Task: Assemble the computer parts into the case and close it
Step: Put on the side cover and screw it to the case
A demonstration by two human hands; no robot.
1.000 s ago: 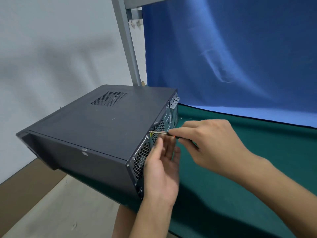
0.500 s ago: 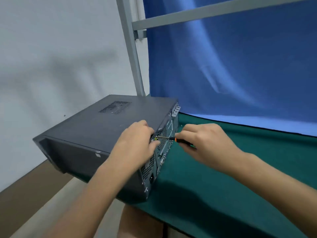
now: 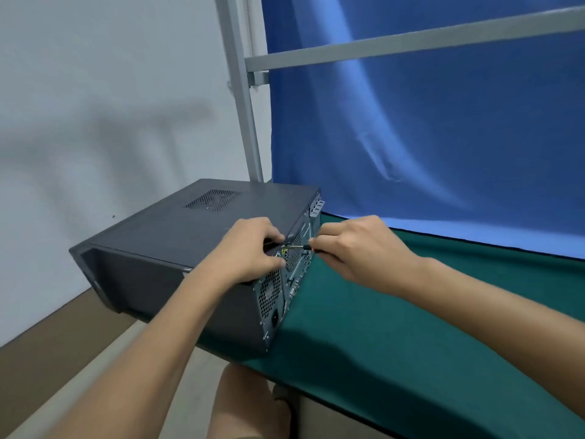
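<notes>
Here: right hand (image 3: 357,248) closed round the handle of a small screwdriver (image 3: 299,247); only the black-and-orange collar and thin shaft show past the fingertips. The shaft runs level, leftward from the grip, its tip at a yellowish screw (image 3: 283,247) on the upper rear edge of the computer case (image 3: 177,236).

Left hand (image 3: 250,248) lies on the case lid just across from the tool tip, fingers curled over the rear edge, thumb against the perforated rear panel. Whether it also pinches the screw, cannot tell.

The case lies on its side, lid on, vent grille up, well beyond the left hand. Its rear panel faces the right hand, and its far end overhangs the table edge.

Surface: green cloth table (image 3: 395,350), spreading under and to the right of the grip.

Room: blue backdrop (image 3: 443,137) behind the hands, hung on a grey metal frame (image 3: 243,122); pale wall (image 3: 95,90) left; light floor (image 3: 104,353) with a brown strip below. A bare knee (image 3: 247,403) sits under the table edge.
</notes>
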